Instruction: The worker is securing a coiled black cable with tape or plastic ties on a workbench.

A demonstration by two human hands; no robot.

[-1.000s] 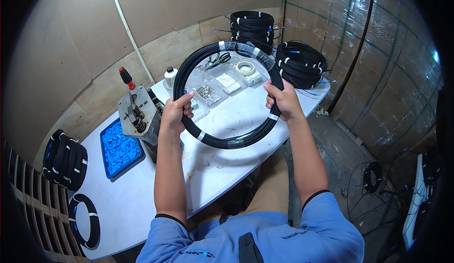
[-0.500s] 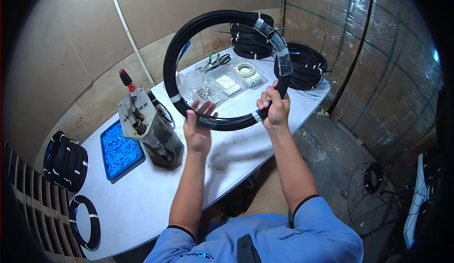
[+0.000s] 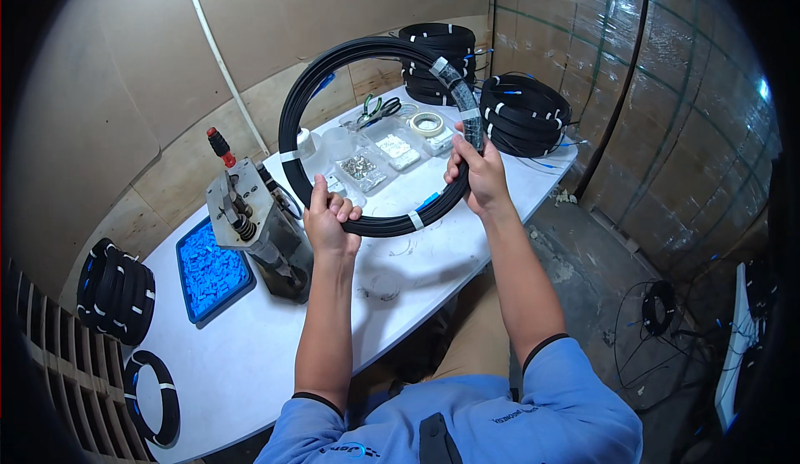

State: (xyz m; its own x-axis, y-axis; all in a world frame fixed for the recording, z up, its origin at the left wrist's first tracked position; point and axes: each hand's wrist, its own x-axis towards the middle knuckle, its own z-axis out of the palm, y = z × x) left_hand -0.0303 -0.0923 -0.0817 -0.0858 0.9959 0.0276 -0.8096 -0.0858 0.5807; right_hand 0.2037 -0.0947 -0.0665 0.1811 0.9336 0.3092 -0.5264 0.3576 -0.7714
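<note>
A black cable coil [image 3: 367,64], bound with pale tape bands, is held tilted above the white bench [image 3: 250,364]; the left hand [image 3: 329,218] is clamped on its lower arc, the right hand [image 3: 477,172] on its right side; it is judged springy, fairly light, best gripped at taped spots.

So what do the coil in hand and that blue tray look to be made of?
Coil: black cable, likely a plastic or rubber jacket with a dull sheen, bound by white tape bands. Blue tray: probably moulded plastic, with an even colour and a thin rim.
</note>
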